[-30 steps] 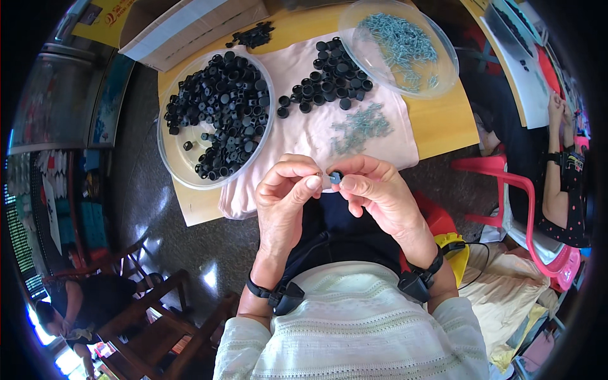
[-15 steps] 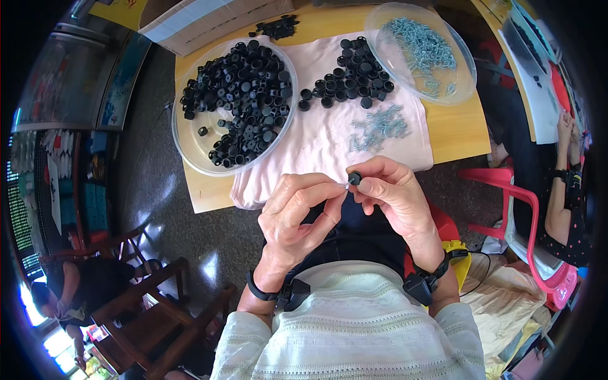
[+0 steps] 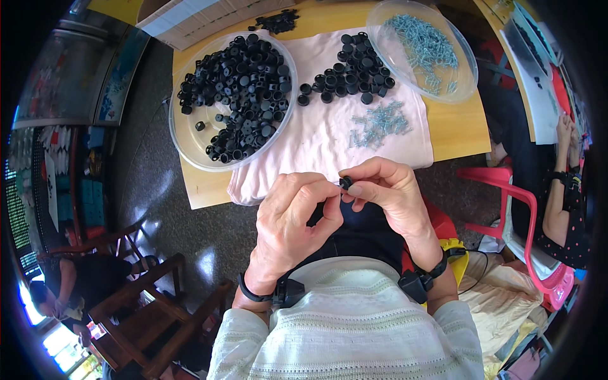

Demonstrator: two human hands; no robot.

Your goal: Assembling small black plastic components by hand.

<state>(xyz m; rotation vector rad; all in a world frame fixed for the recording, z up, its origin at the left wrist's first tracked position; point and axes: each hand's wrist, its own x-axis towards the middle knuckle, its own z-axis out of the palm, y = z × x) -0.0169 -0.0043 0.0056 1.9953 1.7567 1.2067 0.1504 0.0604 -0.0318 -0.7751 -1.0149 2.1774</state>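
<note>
Between the thumb and fingers of my right hand (image 3: 380,193) is a small round black plastic cap (image 3: 346,182), held just beyond the table's front edge. My left hand (image 3: 294,212) pinches against the cap's left side; the small screw in its fingertips is almost wholly covered now. Ahead of my hands, a loose pile of silver screws (image 3: 381,125) lies on a pale pink cloth (image 3: 316,139). Farther back on that cloth is a heap of black caps (image 3: 348,76).
A round clear tub (image 3: 183,149) of black plastic parts stands left. Another clear tub (image 3: 467,76) holds screws at the back right. A cardboard box (image 3: 196,22) and small black pieces (image 3: 278,22) sit behind. Right are a pink chair (image 3: 532,209) and another person's arm (image 3: 558,202).
Both hands have shifted slightly left with the cap. My fingertips have come closer together, and the cap has turned, covering the shiny bit of screw that showed between them.
</note>
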